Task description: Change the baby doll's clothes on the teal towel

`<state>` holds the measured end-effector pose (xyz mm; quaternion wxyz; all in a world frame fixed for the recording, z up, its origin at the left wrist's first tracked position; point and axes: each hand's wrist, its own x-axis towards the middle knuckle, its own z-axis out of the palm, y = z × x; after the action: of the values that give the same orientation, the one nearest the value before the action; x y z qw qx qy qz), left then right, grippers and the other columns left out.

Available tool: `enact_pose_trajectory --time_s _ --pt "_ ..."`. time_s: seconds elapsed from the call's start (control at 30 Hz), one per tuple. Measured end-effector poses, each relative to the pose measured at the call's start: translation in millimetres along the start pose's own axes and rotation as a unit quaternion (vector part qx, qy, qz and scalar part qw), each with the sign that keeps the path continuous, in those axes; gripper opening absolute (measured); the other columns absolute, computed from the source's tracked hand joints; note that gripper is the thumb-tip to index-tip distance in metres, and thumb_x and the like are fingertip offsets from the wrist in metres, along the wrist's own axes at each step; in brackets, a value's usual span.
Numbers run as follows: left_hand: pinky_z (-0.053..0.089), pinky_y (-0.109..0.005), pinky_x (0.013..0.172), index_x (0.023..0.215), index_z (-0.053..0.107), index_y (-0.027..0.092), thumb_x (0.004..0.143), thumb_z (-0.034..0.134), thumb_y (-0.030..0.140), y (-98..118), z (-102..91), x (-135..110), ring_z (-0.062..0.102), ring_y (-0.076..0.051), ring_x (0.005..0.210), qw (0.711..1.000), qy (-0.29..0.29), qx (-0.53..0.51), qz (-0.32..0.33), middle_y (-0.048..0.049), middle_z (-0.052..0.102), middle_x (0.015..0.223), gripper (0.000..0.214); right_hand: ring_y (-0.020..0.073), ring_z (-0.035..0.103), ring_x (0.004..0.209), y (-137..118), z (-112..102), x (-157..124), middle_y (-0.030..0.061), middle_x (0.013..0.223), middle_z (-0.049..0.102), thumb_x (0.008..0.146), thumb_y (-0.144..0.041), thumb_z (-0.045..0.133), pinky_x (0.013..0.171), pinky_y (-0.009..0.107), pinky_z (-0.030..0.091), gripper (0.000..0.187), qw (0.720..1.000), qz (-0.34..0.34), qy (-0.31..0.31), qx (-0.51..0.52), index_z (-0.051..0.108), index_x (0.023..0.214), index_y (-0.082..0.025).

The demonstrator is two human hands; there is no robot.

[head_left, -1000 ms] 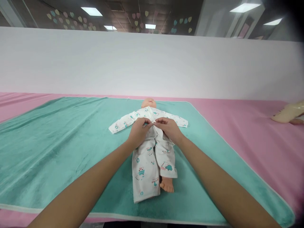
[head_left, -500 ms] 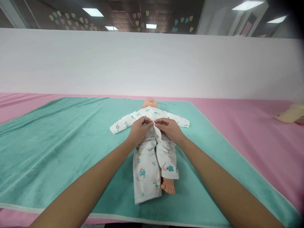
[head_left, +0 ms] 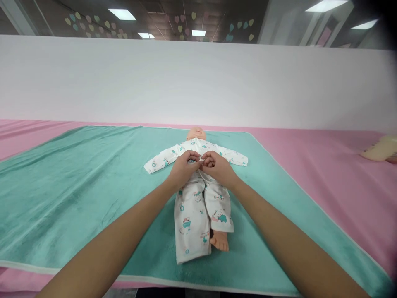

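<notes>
Doll (head_left: 192, 198) on a blanket (head_left: 93, 186), blanket over a sheet (head_left: 322, 169), wall (head_left: 186, 82) behind, hands (head_left: 218, 170) at doll's front, cut-off object (head_left: 379, 150) far right

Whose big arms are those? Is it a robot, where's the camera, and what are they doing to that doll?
There's no robot here! They're a person's own arms, with bare hands. The camera is worn on the person's head and looks forward and down, so you see almost what they'd see.

A doll lies on its back on a green-blue blanket, with pink cloth around it. It wears a white top and printed trousers. One little foot peeks out.

The left hand and right hand meet at the front of the top. Their fingertips seem to be pinching it, but the exact bit is too small to tell.
</notes>
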<state>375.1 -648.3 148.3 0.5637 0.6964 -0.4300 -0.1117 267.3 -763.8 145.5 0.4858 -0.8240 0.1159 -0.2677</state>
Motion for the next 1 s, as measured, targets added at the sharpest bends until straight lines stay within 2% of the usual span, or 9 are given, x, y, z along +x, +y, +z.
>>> enact_pose_trajectory --time_s 0.17,0.4,0.63,0.83,1.0 --pt "0.044 -0.027 0.072 0.093 0.058 0.022 0.071 0.052 0.017 0.6 1.5 -1.5 0.060 -0.015 0.081 0.999 0.018 0.027 -0.001 0.0017 0.064 0.086 0.023 0.0095 0.050 0.062 -1.6 -0.9 -1.1 -0.0052 0.070 0.056 0.071 -0.026 0.059 0.060 0.023 0.040 0.026 0.999 -0.005 -0.020 -0.029 0.053 0.096 -0.022" --pt "0.043 -0.027 0.073 0.089 0.056 0.021 0.069 0.052 0.016 -0.6 3.0 -2.6 0.059 -0.014 0.080 0.999 0.029 0.039 0.007 0.0019 0.062 0.085 0.021 0.0095 0.051 0.063 -0.9 -5.1 0.1 -0.0043 0.073 0.057 0.073 -0.027 0.058 0.061 0.023 0.041 0.027 0.999 0.001 -0.053 -0.009 0.054 0.099 -0.022" --pt "0.042 -0.027 0.071 0.090 0.056 0.022 0.078 0.055 0.033 -0.4 3.6 -2.2 0.058 -0.015 0.079 0.999 0.036 0.038 0.000 0.0004 0.063 0.086 0.016 0.0104 0.053 0.061 -2.4 -6.8 1.1 -0.0021 0.069 0.061 0.083 -0.029 0.045 0.061 0.024 0.042 0.024 0.997 0.003 -0.078 0.018 0.059 0.101 -0.022" --pt "0.043 -0.028 0.075 0.090 0.056 0.021 0.075 0.055 0.024 -1.5 3.5 -1.5 0.058 -0.015 0.084 0.999 0.024 0.027 0.006 -0.0002 0.063 0.089 0.016 0.0112 0.054 0.063 -5.3 -3.9 -1.0 -0.0019 0.068 0.063 0.082 -0.028 0.046 0.062 0.025 0.041 0.024 0.998 0.003 -0.064 0.004 0.062 0.099 -0.023" --pt "0.044 -0.028 0.075 0.093 0.055 0.020 0.075 0.057 0.026 -4.0 1.3 -0.4 0.059 -0.015 0.084 1.000 0.003 -0.027 0.006 -0.0017 0.062 0.090 0.019 0.0095 0.048 0.057 -5.2 -3.0 -0.8 -0.0016 0.067 0.061 0.079 -0.030 0.050 0.057 0.024 0.039 0.025 0.998 0.026 -0.045 0.047 0.062 0.099 -0.021"
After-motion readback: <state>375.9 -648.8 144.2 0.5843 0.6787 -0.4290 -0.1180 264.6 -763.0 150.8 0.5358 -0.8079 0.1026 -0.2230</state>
